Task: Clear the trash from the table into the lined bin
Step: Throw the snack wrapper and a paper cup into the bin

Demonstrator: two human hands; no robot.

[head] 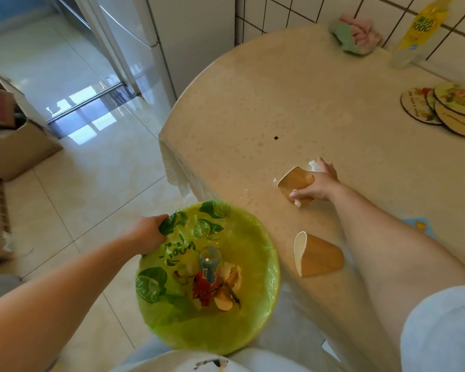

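My left hand (148, 233) grips the rim of the bin (266, 299), which has a green lime-print liner and sits beside the table's near-left edge. Trash lies at the bin's bottom, including a small bottle (210, 264) and wrappers. My right hand (318, 183) holds a brown paper cup (293, 181) lying on its side on the table, together with crumpled white tissue (314, 166). A second brown paper cup (318, 255) lies on its side nearer me, close to the table edge, between the bin and my right forearm.
The beige table (266, 103) has a small dark speck (276, 137) on it. Round coasters (446, 108) lie at the right, a folded cloth (353, 36) and a yellow bottle (419, 30) stand by the tiled wall. Cardboard boxes (14, 138) stand on the floor at left.
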